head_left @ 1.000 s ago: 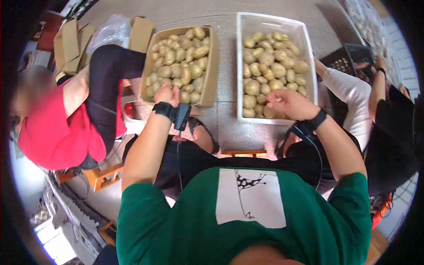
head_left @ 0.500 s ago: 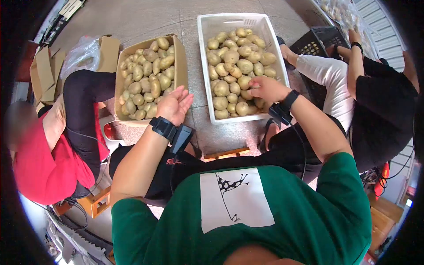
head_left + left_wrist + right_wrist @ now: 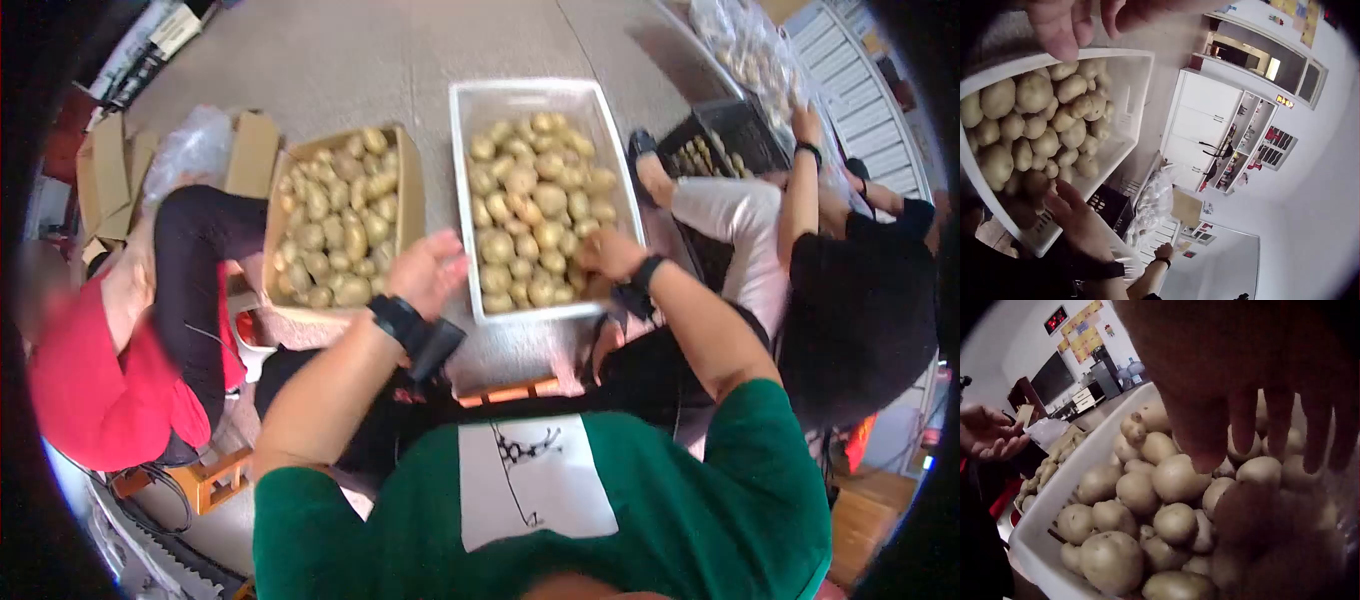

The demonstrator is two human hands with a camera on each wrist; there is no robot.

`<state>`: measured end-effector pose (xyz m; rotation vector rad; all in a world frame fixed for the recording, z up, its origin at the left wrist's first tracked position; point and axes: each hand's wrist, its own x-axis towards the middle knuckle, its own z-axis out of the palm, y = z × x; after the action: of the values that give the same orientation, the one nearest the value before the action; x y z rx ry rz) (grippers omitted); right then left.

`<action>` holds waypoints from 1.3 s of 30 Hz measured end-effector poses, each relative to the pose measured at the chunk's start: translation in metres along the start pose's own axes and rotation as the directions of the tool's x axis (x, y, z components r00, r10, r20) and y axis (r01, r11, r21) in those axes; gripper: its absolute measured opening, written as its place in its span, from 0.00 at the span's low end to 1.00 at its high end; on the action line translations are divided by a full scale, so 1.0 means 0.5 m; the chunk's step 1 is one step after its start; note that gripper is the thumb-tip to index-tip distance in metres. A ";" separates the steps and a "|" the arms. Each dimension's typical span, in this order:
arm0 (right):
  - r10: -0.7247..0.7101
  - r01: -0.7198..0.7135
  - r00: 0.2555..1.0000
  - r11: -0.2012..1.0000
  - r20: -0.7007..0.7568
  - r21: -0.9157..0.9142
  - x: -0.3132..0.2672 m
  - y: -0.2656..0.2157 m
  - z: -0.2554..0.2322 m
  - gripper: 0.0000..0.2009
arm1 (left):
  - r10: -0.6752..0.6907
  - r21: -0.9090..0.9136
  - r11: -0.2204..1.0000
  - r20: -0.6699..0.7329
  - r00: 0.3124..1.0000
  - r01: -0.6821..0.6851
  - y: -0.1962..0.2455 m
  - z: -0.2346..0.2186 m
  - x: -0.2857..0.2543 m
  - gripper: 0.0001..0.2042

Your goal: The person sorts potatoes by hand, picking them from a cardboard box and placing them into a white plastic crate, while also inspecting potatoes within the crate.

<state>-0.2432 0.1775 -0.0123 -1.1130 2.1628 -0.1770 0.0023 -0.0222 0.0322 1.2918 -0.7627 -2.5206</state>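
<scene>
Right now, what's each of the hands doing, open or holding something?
Left hand: open, empty, between the cardboard box and white crate.
Right hand: over the potatoes; grip unclear.

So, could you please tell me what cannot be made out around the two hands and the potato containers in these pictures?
- Whether the right hand holds a potato: motion blur in the head view; its fingers fill the right wrist view.
- The white crate: far end cut off in the left wrist view.
- The cardboard box: near left corner hidden by a neighbour's black-clad knee.
- The left hand: palm blurred.
</scene>
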 end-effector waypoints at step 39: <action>-0.090 0.116 0.993 0.895 -0.080 0.430 -0.043 -0.147 0.032 0.12 | -0.244 0.096 0.970 0.285 0.927 0.226 -0.149 -0.014 0.170 0.10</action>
<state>-0.1757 0.1508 0.0169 -0.9662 1.9766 -0.7132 -0.0390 0.0038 -0.0696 1.0939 -0.7898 -2.9522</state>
